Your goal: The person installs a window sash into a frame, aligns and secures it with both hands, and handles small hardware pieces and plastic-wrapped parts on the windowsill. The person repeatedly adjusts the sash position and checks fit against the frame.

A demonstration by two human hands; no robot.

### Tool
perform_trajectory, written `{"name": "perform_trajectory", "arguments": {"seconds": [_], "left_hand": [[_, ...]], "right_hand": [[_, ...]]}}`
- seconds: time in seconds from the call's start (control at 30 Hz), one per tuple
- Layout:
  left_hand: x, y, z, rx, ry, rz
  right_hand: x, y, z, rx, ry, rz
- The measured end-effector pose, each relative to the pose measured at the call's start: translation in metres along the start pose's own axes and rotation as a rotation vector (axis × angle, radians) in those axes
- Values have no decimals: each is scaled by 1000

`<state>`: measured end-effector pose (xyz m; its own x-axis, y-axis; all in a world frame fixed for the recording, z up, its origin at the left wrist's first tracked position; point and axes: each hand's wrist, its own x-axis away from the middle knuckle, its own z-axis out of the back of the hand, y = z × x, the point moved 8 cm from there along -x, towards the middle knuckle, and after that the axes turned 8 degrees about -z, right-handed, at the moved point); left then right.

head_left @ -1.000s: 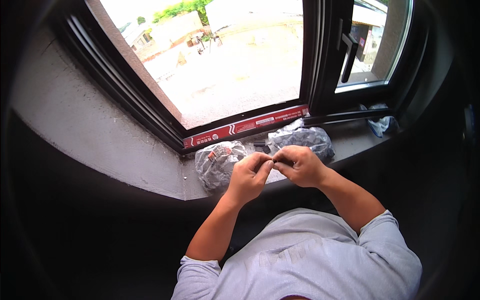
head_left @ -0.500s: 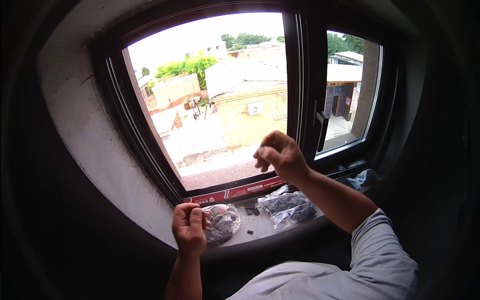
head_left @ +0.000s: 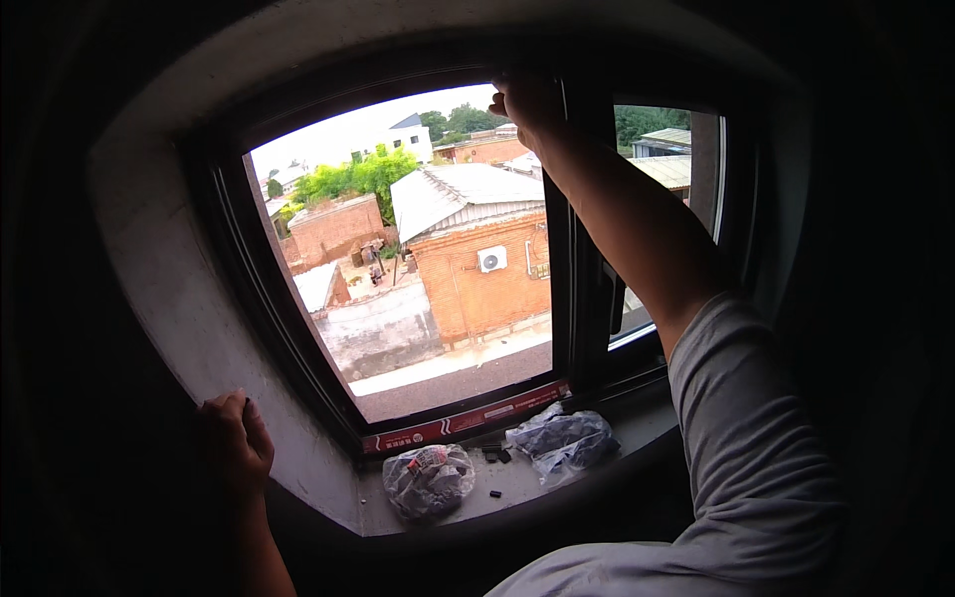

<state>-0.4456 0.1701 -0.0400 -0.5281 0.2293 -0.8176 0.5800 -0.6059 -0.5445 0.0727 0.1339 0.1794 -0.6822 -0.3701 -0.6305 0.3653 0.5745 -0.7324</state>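
My right arm reaches up across the window, and my right hand (head_left: 527,107) is at the upper right corner of the left pane, against the dark window frame (head_left: 565,269). Its fingers are curled together in shadow; anything between them is hidden. Low on the left, my left hand (head_left: 239,438) is closed beside the pale wall of the window recess (head_left: 169,289), thumb pressed to the fingers. Whether it holds something small, I cannot make out. Two clear plastic bags of dark pieces, a left bag (head_left: 428,483) and a right bag (head_left: 562,440), lie on the sill.
Several small black pieces (head_left: 494,454) lie between the bags, and a single black piece (head_left: 495,494) sits nearer the sill's front edge. Red printed tape (head_left: 468,422) runs along the bottom frame. A dark handle (head_left: 613,298) is partly behind my right arm.
My right hand has risen from mid-window to the frame's upper part. My left hand has moved left, away from the left bag. The view has shifted and the outside looks less bright.
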Motion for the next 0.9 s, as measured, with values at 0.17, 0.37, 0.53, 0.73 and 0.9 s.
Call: {"name": "perform_trajectory", "arguments": {"seconds": [0.17, 0.37, 0.53, 0.73, 0.9], "left_hand": [[0, 3, -2, -53, 25, -12], [7, 0, 3, -49, 45, 4], [8, 0, 3, -60, 37, 6], [6, 2, 0, -55, 52, -2], [5, 0, 4, -71, 23, 6]], "right_hand": [[-18, 6, -11, 44, -67, -18], [-20, 19, -28, -26, -24, -31], [-17, 18, -28, -24, 4, 49], [-30, 13, -14, 88, 14, 168], [-24, 14, -22, 123, 0, 124]]}}
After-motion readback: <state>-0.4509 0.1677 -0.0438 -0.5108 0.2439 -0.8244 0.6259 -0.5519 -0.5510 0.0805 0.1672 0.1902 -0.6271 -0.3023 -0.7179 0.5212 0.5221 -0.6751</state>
